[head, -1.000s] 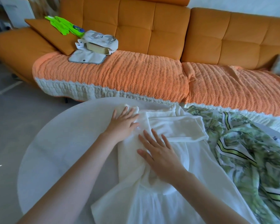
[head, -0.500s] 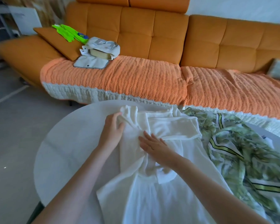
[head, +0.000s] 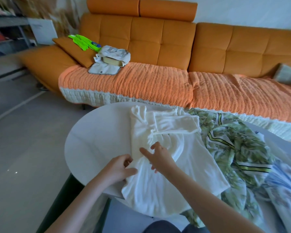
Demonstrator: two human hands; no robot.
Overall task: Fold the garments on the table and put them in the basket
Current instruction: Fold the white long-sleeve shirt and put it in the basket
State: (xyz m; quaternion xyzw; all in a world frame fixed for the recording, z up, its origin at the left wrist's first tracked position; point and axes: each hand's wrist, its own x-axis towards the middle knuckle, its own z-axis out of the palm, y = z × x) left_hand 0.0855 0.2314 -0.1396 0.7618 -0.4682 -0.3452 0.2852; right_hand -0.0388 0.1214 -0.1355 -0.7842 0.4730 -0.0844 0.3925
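Two hands have drawn back toward the person since a second ago, when both lay flat on the far, sleeve end of the white garment (head: 158, 195).

Left hand (head: 118, 169): its fingers (head: 127, 158), earlier straight, are now curled, and with the thumb they pinch the garment's left edge, at 9 o'clock of the cloth.

Right hand (head: 160, 158): fingers (head: 145, 151) are nearly straight and loosely spread and hold nothing. They rest on the cloth just beside the left hand, with the forefinger pointing toward 10 o'clock.

White garment: spread on the round white table (head: 94, 140), one sleeve folded across its 12 o'clock end, hem reaching past the near rim.

Leaf-print garment (head: 233, 148): crumpled at 3 o'clock, touching the white one.

Orange sofa (head: 158, 39): beyond the table at 12 o'clock.
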